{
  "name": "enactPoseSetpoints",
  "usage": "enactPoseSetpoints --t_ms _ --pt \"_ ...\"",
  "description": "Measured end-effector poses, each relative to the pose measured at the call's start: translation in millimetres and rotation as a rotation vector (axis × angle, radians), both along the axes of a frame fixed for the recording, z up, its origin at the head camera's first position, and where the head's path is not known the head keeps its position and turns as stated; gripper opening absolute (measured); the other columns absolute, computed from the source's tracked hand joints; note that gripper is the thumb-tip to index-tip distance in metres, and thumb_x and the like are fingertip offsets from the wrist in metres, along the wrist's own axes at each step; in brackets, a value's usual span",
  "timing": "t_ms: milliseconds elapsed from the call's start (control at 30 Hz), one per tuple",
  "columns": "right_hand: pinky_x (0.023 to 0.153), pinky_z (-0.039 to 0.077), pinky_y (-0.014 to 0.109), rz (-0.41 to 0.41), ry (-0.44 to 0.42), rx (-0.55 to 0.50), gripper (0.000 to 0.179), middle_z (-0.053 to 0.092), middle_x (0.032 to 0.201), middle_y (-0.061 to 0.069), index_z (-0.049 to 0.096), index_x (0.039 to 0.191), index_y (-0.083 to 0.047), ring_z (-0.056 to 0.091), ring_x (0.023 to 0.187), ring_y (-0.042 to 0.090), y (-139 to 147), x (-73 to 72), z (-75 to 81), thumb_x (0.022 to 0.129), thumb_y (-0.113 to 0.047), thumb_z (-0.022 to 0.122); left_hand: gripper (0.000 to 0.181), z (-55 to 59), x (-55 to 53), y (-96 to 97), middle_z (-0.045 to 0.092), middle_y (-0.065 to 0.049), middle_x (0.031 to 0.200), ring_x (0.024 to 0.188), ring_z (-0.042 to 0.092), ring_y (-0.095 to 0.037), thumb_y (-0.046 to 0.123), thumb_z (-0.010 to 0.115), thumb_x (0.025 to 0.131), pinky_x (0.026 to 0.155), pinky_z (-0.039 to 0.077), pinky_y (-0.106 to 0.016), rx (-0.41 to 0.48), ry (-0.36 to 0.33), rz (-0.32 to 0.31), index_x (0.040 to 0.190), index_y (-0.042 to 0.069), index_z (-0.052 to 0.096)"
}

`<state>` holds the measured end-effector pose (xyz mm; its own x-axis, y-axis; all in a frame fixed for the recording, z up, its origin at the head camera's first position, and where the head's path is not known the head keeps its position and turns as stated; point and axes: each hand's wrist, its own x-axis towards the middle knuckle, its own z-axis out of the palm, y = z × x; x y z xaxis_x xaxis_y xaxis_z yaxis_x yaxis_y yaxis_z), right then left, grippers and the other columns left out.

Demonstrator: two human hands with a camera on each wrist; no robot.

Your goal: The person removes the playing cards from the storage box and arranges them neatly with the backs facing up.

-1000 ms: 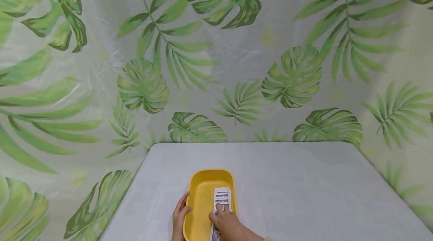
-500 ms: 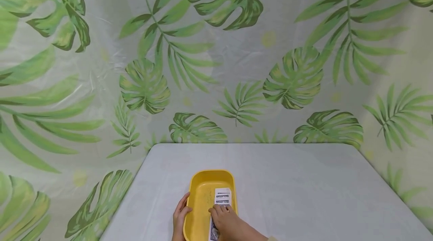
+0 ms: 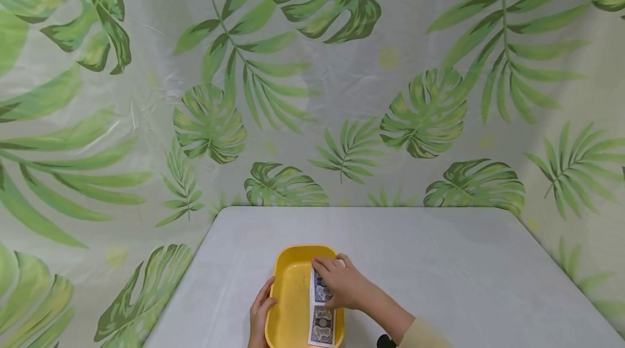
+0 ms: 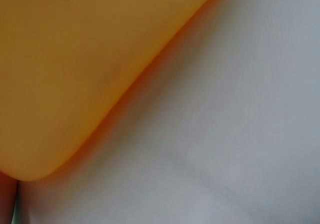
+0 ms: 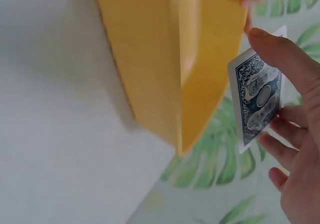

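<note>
A yellow plastic tray (image 3: 291, 304) with rounded corners stands in the head view. My left hand (image 3: 259, 312) grips its left rim, thumb over the edge and fingers along the outer wall. Over the tray's far right part, my right hand (image 3: 345, 282) pinches a playing card (image 5: 257, 96) between thumb and fingers. In the right wrist view this card shows its dark blue patterned back and white border, tilted upright. Another playing card (image 3: 322, 326), back up, lies along the tray's right side. The left wrist view shows only the tray's outer wall (image 4: 75, 68) close up.
A white-covered table (image 3: 439, 272) extends behind the tray and to both sides. Beyond its far edge hangs a curtain (image 3: 342, 93) with green leaves. A small black object (image 3: 386, 341) sits by the right sleeve (image 3: 422, 334).
My right hand has moved away from me, from the middle of the cards to the tray's far end, and lifted a card. The nearer card shows fully now. The left hand stays put.
</note>
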<state>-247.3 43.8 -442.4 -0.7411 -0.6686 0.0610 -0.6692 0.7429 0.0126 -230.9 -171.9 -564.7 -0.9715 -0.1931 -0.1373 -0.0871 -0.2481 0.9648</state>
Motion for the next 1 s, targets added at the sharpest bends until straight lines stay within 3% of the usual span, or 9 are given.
enactPoseSetpoints --t_ms 167,300,433,633,700,900,1000 --pt "0.102 0.031 0.048 -0.057 0.064 -0.053 0.092 0.043 0.138 0.008 0.039 0.135 -0.004 0.041 0.125 0.023 28 -19.3 3.9 0.062 -0.042 0.080 0.050 0.5 -0.7 -1.9 0.022 -0.010 0.150 0.131 0.032 -0.014 0.013 0.046 0.090 0.093 0.041 -0.015 0.051 0.017 -0.027 0.140 0.012 0.037" --pt "0.102 0.030 0.049 -0.139 0.063 -0.055 0.090 0.045 0.137 0.009 0.042 0.134 -0.002 0.042 0.124 0.024 45 -29.2 -5.2 0.060 -0.032 0.083 0.051 0.6 -1.7 -2.1 0.023 -0.010 0.150 0.124 0.042 -0.006 0.020 0.049 0.092 0.097 0.041 -0.021 0.093 0.033 -0.027 0.141 0.011 0.035" --pt "0.104 0.029 0.049 -0.222 -0.013 -0.010 0.086 0.046 0.137 0.008 0.043 0.133 -0.004 0.043 0.124 0.024 54 -34.5 -25.1 0.060 -0.026 0.084 0.052 0.8 -3.0 -1.9 0.023 -0.009 0.150 0.123 0.043 -0.007 0.023 0.050 0.092 0.096 0.043 -0.021 0.117 0.026 -0.017 0.141 0.012 0.035" --pt "0.105 0.029 0.047 -0.253 -0.146 0.059 0.086 0.044 0.138 0.008 0.042 0.134 -0.005 0.042 0.125 0.023 55 -41.6 -63.1 0.062 -0.027 0.082 0.052 -1.4 0.3 -3.1 0.021 -0.012 0.150 0.137 0.022 -0.027 0.027 0.050 0.092 0.097 0.041 -0.021 0.029 0.010 -0.016 0.140 0.011 0.037" --pt "0.105 0.028 0.047 -0.262 -0.171 0.074 0.087 0.043 0.139 0.008 0.041 0.135 -0.006 0.041 0.126 0.023 54 -44.2 -71.1 0.062 -0.028 0.082 0.054 -1.9 1.9 -3.4 0.020 -0.013 0.151 0.137 0.021 -0.028 0.029 0.051 0.091 0.096 0.042 -0.022 0.028 0.007 -0.025 0.140 0.011 0.037" --pt "0.105 0.029 0.046 -0.265 -0.221 0.093 0.086 0.044 0.139 0.006 0.041 0.135 -0.007 0.042 0.125 0.022 50 -50.2 -76.9 0.062 -0.024 0.082 0.056 -3.0 3.0 -5.0 0.018 -0.013 0.151 0.126 0.040 -0.013 0.031 0.053 0.090 0.092 0.045 -0.021 0.077 0.000 -0.045 0.141 0.013 0.035" --pt "0.104 0.030 0.045 -0.280 -0.240 0.111 0.080 0.046 0.138 0.003 0.044 0.134 -0.010 0.043 0.124 0.020 49 -52.9 -76.1 0.064 -0.024 0.081 0.056 -2.2 1.6 -5.6 0.020 -0.013 0.151 0.125 0.041 -0.010 0.030 0.052 0.091 0.093 0.044 -0.020 0.067 0.010 -0.036 0.141 0.012 0.035"
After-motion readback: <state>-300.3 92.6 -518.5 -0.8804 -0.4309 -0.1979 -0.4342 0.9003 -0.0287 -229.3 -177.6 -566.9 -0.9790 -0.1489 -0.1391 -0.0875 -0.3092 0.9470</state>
